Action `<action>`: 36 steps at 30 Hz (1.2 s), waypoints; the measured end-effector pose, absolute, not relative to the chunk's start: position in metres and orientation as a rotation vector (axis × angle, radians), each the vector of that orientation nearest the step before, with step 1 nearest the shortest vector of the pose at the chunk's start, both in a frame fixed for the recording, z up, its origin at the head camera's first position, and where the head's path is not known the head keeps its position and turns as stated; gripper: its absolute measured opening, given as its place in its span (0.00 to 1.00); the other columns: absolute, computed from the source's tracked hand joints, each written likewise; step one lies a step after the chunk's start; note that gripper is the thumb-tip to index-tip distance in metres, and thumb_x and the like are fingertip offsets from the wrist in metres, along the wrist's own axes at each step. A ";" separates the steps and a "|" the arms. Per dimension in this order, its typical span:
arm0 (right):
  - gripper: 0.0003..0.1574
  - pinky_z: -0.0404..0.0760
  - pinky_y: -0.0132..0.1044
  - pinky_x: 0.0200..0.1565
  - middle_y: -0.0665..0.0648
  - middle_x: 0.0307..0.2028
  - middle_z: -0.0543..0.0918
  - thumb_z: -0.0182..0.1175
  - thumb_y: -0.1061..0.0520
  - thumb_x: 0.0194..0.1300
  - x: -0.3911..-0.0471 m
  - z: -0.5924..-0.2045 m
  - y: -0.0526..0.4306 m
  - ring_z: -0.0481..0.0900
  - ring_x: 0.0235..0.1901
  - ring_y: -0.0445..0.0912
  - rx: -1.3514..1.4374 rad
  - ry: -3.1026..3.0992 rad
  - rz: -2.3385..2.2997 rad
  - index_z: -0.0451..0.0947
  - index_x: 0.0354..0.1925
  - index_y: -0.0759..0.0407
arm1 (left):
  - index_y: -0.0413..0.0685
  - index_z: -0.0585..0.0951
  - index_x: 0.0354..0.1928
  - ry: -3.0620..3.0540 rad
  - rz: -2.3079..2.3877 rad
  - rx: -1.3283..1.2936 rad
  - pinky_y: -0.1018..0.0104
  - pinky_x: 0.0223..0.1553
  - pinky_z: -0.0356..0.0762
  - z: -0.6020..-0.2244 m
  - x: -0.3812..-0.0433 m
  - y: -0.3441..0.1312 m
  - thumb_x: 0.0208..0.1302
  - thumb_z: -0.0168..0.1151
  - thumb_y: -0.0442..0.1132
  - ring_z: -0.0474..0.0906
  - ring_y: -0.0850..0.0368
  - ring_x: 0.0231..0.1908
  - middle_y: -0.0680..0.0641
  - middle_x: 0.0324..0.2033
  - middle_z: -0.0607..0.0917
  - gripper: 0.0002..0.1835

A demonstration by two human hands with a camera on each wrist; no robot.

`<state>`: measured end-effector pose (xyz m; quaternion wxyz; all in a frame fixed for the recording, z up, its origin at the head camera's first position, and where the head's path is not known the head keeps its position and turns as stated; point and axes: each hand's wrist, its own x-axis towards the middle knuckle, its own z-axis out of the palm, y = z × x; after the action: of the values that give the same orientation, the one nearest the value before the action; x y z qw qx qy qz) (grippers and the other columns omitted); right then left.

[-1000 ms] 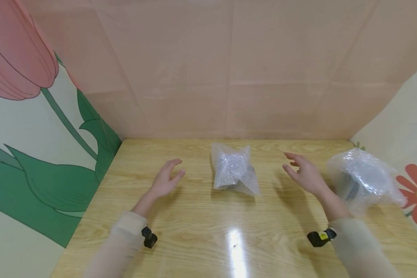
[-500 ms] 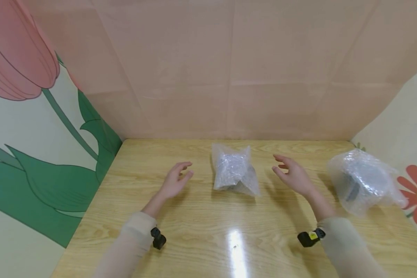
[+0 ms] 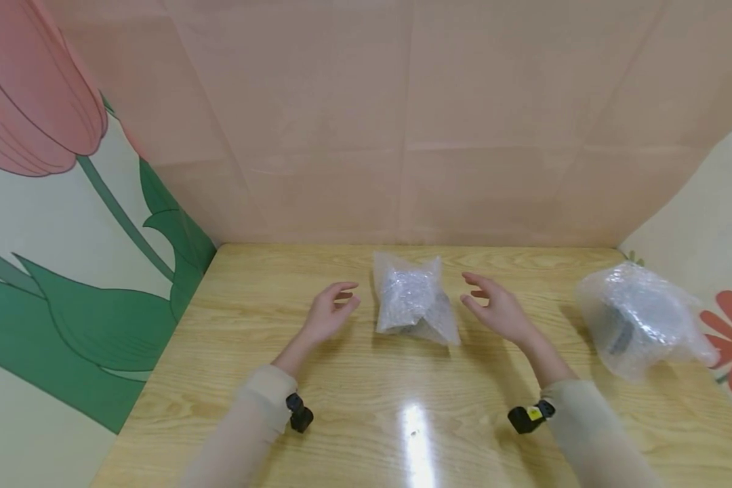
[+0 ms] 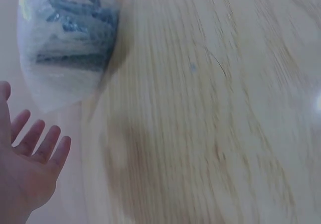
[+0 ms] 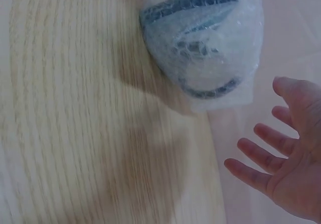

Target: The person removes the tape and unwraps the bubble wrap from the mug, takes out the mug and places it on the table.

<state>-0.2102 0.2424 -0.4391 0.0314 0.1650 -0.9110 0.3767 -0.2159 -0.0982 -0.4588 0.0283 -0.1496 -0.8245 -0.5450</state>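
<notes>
A bubble-wrap package (image 3: 410,298) sits at the middle of the wooden table, near its back edge. Dark shapes show through the plastic in both wrist views, but their kind cannot be made out. My left hand (image 3: 329,315) hovers to the left of the package, fingers loosely bent and apart from it. On the other side, my right hand (image 3: 497,310) is held in the air with its palm facing the package, touching nothing. In the right wrist view the fingers (image 5: 261,156) are spread and hold nothing.
A larger bubble-wrapped bundle (image 3: 643,318) lies at the right side of the table (image 3: 354,427), by the flower-painted wall. A pinkish sheet (image 3: 402,122) hangs behind the back edge. Each wrist wears a small black camera.
Both hands have moved inward toward the central package, the left one to the right and the right one to the left. Neither package has moved.
</notes>
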 end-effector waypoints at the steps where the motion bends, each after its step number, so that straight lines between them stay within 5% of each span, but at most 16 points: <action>1: 0.34 0.78 0.56 0.46 0.70 0.60 0.67 0.55 0.52 0.66 -0.210 -0.440 0.241 0.73 0.51 0.66 0.513 -2.809 1.162 0.60 0.66 0.63 | 0.43 0.75 0.54 -2.537 -1.687 -0.457 0.57 0.49 0.77 -0.464 -0.219 -0.096 0.63 0.57 0.37 0.75 0.45 0.51 0.41 0.53 0.76 0.17; 14: 0.36 0.79 0.53 0.45 0.69 0.62 0.65 0.55 0.52 0.66 -0.211 -0.447 0.226 0.73 0.52 0.66 0.575 -2.802 1.249 0.58 0.66 0.62 | 0.29 0.72 0.53 -2.417 -1.903 -0.472 0.57 0.50 0.77 -0.432 -0.206 -0.075 0.61 0.56 0.29 0.75 0.37 0.51 0.31 0.53 0.74 0.18; 36: 0.32 0.78 0.53 0.47 0.72 0.55 0.72 0.57 0.56 0.64 -0.213 -0.456 0.211 0.76 0.48 0.65 0.556 -2.716 1.401 0.62 0.63 0.65 | 0.34 0.62 0.65 -2.526 -2.037 -0.469 0.53 0.54 0.74 -0.432 -0.205 -0.057 0.64 0.56 0.34 0.66 0.34 0.59 0.34 0.64 0.63 0.29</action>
<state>-0.2127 0.2106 -0.4558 0.0176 0.1788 -0.8742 0.4511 -0.2053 -0.0569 -0.4324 -0.0685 -0.1426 -0.7687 -0.6197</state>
